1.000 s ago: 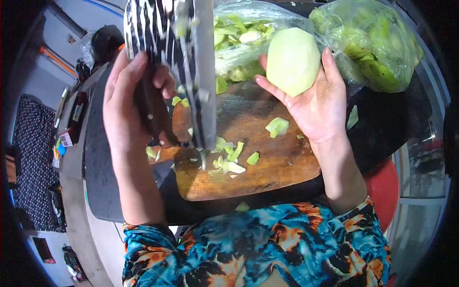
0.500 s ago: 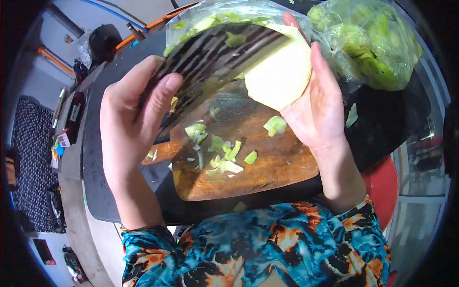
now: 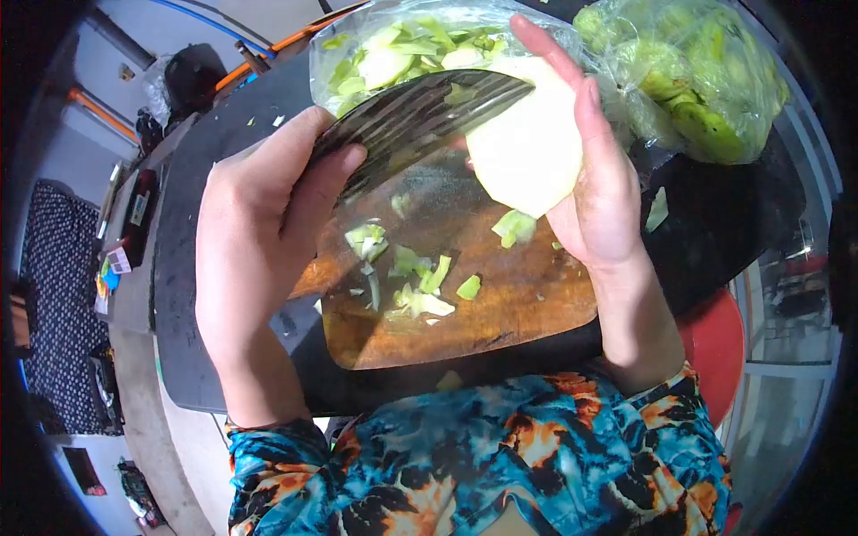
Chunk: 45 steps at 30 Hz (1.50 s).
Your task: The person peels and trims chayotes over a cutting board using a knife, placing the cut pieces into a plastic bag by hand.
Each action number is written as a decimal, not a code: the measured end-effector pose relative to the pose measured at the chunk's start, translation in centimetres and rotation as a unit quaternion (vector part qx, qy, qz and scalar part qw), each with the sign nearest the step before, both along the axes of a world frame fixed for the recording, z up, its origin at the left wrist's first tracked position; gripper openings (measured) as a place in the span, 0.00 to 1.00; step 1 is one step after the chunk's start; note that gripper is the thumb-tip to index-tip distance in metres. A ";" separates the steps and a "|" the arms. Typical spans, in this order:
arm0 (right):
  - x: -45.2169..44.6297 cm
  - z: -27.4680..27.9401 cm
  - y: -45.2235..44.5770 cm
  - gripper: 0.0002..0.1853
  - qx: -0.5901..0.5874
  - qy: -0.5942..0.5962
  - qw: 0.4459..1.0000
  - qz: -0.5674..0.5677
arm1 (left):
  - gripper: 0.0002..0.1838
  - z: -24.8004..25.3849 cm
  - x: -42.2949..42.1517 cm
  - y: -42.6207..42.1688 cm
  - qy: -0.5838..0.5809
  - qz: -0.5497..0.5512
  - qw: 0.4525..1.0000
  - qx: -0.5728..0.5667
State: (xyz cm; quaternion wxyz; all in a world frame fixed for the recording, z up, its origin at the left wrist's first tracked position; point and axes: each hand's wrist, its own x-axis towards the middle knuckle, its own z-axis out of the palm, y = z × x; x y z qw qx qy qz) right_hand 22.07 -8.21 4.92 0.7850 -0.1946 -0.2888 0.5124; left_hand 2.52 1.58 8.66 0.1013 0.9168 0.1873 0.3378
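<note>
My left hand [image 3: 259, 205] is closed round a broad dark knife [image 3: 420, 116], held by its left end. The blade slants up to the right, its tip at the upper edge of a pale peeled vegetable [image 3: 527, 147]. That vegetable rests in my right hand [image 3: 603, 179], whose thumb or fingers point upward along its right side. Below both hands lies a wooden cutting board [image 3: 527, 313] with green and white peel scraps [image 3: 420, 302] scattered on it.
Behind the knife, a clear plastic bag [image 3: 393, 58] lies open, full of green peelings. A second bag [image 3: 697, 89] holds green vegetables at the back right. The black table [image 3: 206, 259] carries the board. A red round object [image 3: 715, 348] stands at the right.
The knife has swung from upright to a slant and come against the peeled vegetable. The vegetable has tilted in my right hand and shifted slightly. The bag of peelings is less covered.
</note>
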 end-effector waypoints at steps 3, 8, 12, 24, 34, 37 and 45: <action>0.4 -3.2 1.1 0.36 0.107 -0.179 0.978 -0.025 | 0.07 0.2 0.2 -0.7 0.021 0.029 0.999 0.000; -0.7 -0.9 0.3 0.35 0.036 -0.093 0.993 -0.069 | 0.07 0.1 0.2 -1.2 -0.005 0.044 0.999 -0.022; 1.8 -2.9 0.6 0.36 0.058 -0.182 0.975 -0.109 | 0.08 0.0 -0.2 -1.5 -0.115 0.074 0.986 -0.098; 0.7 -2.7 0.6 0.35 0.156 -0.096 0.966 -0.181 | 0.12 -0.6 0.9 -2.8 -0.076 0.025 0.984 -0.161; 0.8 -2.5 0.7 0.33 0.203 -0.161 0.944 -0.202 | 0.11 -0.7 0.7 -2.5 -0.023 0.013 0.995 -0.092; 0.7 -2.7 0.6 0.33 0.183 -0.173 0.942 -0.221 | 0.11 -0.9 0.9 -2.5 -0.035 -0.002 0.995 -0.094; 0.2 -1.6 0.3 0.33 0.174 -0.086 0.956 -0.219 | 0.12 -2.2 2.1 -2.7 -0.043 -0.010 0.970 -0.239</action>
